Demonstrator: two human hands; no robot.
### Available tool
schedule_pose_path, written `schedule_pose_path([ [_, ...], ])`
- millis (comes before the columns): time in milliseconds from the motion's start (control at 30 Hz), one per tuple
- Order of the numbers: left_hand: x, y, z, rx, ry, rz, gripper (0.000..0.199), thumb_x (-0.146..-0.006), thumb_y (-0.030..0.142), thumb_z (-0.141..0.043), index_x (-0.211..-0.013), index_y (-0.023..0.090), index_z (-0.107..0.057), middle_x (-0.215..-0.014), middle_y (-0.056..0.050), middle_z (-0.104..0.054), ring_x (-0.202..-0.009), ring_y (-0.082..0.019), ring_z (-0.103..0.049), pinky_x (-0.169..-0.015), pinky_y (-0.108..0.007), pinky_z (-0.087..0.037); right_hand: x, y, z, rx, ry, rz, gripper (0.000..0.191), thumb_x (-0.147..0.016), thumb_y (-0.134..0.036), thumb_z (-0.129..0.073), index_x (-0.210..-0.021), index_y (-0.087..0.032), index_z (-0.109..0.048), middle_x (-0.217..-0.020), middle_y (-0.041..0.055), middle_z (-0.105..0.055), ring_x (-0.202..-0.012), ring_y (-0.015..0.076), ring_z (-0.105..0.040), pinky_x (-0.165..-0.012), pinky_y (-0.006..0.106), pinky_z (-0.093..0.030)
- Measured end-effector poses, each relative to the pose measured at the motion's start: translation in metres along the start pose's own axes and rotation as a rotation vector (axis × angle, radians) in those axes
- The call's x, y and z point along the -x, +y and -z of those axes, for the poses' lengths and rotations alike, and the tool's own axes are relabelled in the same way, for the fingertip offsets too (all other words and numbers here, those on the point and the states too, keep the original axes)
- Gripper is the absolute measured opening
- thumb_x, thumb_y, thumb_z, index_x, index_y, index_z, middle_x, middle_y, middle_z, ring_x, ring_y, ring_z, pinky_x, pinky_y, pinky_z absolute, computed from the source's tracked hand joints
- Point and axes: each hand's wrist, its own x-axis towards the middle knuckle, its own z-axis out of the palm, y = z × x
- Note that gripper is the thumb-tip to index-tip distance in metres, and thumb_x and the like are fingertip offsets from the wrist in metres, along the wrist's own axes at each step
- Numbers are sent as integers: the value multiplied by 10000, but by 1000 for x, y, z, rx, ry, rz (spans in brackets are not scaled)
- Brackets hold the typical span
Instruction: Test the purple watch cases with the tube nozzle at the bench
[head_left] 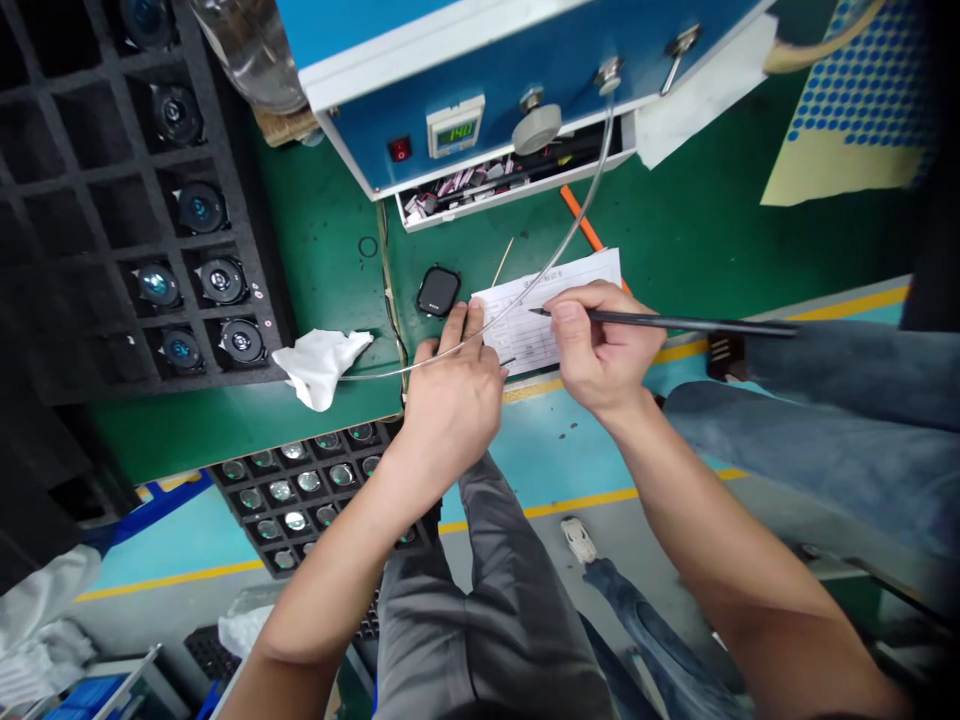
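A long thin black pen (675,321) is pinched in my right hand (611,350), its pointed tip over a printed paper form (551,285). My left hand (457,390) lies with fingers stretched toward the form's left edge, holding the sheet down. By its right side is a small thin dark piece (508,362); whether the hand touches it I cannot tell. Just beyond my left fingertips lies a square black smartwatch (438,291). A clear tube (577,222) runs across the form and past my left hand to a crumpled white cloth (322,365).
A blue machine box (465,90) with a green-lit display stands at the back, above a shallow drawer (517,185) of small parts. An orange stick (581,215) lies beside the form. Black foam trays (255,230) hold round watches at left and below. Other people's legs (817,420) are at right.
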Motion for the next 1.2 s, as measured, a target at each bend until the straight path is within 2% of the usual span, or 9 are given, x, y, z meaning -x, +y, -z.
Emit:
schedule_pose_path([
  [300, 1, 1, -3, 27, 17, 7, 288, -1035, 228, -484, -1125, 71, -708, -1629, -229, -421, -1542, -360, -395, -1071, -525, -530, 0, 9, -5, -48, 5, -40, 224, -1022, -372, -581, -870, -237, -676, -711, -4, -649, -609, 149, -613, -560, 312, -468],
  [500, 3, 4, -2, 78, 14, 29, 281, -1039, 233, -486, -1109, 57, -693, -1684, -243, -306, -1555, -396, -354, -1137, -538, -502, -4, 7, -5, -40, -9, -26, 236, -1026, -382, -564, -879, -231, -671, -745, -3, -660, -663, 153, -637, -608, 316, -487],
  [700, 4, 4, -6, 9, 21, 0, 302, -1044, 231, -470, -1139, 54, -697, -1632, -243, -410, -1540, -383, -389, -1133, -531, -499, -8, -2, 0, 7, -38, -16, 246, -1025, -394, -560, -896, -223, -682, -761, 15, -687, -652, 155, -641, -607, 322, -503],
  [967, 4, 3, -10, -14, 36, -17, 301, -1032, 231, -488, -1098, 52, -720, -1625, -257, -410, -1537, -396, -390, -1121, -534, -497, 0, 9, -5, 50, -120, 110, 223, -1008, -336, -582, -845, -216, -677, -731, 12, -713, -668, 167, -683, -629, 312, -544],
  [1200, 4, 2, -10, -17, 37, -16, 296, -1032, 242, -500, -1103, 65, -726, -1632, -236, -414, -1546, -378, -381, -1134, -518, -492, -2, 8, -7, 63, -77, 128, 158, -992, -258, -591, -865, -211, -672, -749, 13, -724, -681, 158, -689, -631, 293, -542],
])
